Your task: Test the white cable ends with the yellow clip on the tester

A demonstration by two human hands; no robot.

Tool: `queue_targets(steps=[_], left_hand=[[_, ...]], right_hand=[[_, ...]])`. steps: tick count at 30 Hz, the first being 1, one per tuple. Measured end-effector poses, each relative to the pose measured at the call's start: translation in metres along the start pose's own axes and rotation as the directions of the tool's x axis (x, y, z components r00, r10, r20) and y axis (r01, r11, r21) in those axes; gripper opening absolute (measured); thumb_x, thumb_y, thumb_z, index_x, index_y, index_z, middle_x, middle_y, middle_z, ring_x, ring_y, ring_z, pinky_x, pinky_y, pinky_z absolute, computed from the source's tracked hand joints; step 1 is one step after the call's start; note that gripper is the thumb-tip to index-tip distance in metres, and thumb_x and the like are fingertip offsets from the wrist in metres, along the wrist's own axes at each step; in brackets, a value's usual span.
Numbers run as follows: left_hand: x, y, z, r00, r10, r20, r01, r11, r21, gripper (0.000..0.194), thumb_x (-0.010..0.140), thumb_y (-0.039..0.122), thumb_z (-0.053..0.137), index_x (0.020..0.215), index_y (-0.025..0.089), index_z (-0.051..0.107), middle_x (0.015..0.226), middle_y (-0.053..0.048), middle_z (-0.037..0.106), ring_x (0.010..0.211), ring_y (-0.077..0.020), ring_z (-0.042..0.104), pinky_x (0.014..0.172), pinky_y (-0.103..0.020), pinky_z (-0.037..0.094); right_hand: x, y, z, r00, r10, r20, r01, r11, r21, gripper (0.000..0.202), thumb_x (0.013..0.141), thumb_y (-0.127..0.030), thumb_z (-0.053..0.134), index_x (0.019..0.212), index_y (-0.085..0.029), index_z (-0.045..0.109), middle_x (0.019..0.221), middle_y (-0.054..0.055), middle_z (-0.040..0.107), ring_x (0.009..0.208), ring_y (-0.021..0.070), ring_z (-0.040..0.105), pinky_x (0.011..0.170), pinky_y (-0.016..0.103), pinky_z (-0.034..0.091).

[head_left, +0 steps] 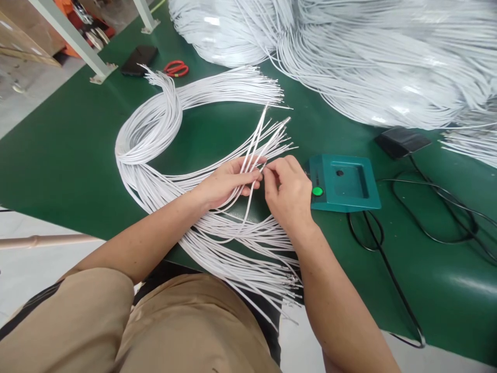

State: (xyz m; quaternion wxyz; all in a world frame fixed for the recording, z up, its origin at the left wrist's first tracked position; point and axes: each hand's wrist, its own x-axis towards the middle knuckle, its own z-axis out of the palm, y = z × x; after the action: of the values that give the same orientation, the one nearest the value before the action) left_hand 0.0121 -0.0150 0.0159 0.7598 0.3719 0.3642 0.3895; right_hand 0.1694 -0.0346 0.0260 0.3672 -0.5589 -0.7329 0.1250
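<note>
Several white wires [254, 142] run up through my left hand [229, 181], whose thumb and fingers are closed around them. Against its fingertips, my right hand [289, 191] pinches the end of one white wire; its fingertips partly hide that end. Both hands are above a long bundle of white wires [151, 124], which loops at the left and fans out under my left forearm toward the table's near edge. Just right of my right hand stands a teal device [345, 184] with a green button [317, 191] and a recessed top.
A large heap of white wires [368, 62] covers the back right of the green table [58, 150]. Red-handled snips [176, 68] and a black flat object [139, 60] lie at the back left, near a metal post [73, 39]. Black cables [435, 186] trail at right.
</note>
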Motion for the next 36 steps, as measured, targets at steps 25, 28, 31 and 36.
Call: queue_targets(steps=[25, 28, 31, 36], left_hand=[[0.016, -0.011, -0.004, 0.969, 0.201, -0.141, -0.050, 0.724, 0.688, 0.039, 0.079, 0.022, 0.063, 0.118, 0.018, 0.057, 0.086, 0.000, 0.067, 0.074, -0.0131, 0.071, 0.042, -0.012, 0.040], [0.017, -0.013, -0.006, 0.965, 0.240, -0.111, -0.083, 0.675, 0.733, 0.036, 0.079, 0.020, 0.063, 0.115, 0.018, 0.058, 0.084, 0.002, 0.068, 0.072, -0.0108, 0.071, 0.047, -0.012, 0.043], [0.018, -0.014, -0.007, 0.966, 0.238, -0.098, -0.092, 0.674, 0.733, 0.035, 0.080, 0.021, 0.063, 0.115, 0.018, 0.059, 0.083, 0.002, 0.068, 0.071, -0.0110, 0.071, 0.048, -0.012, 0.044], [0.019, -0.014, -0.007, 0.977, 0.184, -0.105, -0.076, 0.767, 0.637, 0.038, 0.079, 0.019, 0.064, 0.116, 0.017, 0.058, 0.084, 0.000, 0.066, 0.075, -0.0149, 0.072, 0.046, -0.014, 0.046]], right_hand=[[0.020, 0.037, -0.021, 0.974, -0.124, 0.192, 0.201, 0.862, -0.465, 0.025, 0.077, -0.002, 0.044, 0.070, -0.018, 0.062, 0.064, 0.007, 0.059, 0.078, 0.0235, 0.050, 0.087, 0.042, 0.044], [0.019, 0.035, -0.021, 0.976, -0.101, 0.194, 0.181, 0.873, -0.454, 0.025, 0.077, -0.002, 0.045, 0.071, -0.018, 0.063, 0.063, 0.006, 0.057, 0.079, 0.0237, 0.052, 0.094, 0.046, 0.045], [0.016, 0.032, -0.026, 0.978, -0.100, 0.184, 0.176, 0.868, -0.464, 0.018, 0.084, -0.009, 0.050, 0.082, -0.017, 0.066, 0.079, 0.008, 0.066, 0.094, 0.0265, 0.058, 0.111, 0.058, 0.032], [0.007, 0.041, -0.034, 0.996, 0.010, -0.086, -0.060, 0.799, -0.598, 0.026, 0.094, -0.022, 0.049, 0.115, -0.015, 0.064, 0.132, 0.020, 0.060, 0.131, 0.0371, 0.046, 0.113, 0.072, 0.014]])
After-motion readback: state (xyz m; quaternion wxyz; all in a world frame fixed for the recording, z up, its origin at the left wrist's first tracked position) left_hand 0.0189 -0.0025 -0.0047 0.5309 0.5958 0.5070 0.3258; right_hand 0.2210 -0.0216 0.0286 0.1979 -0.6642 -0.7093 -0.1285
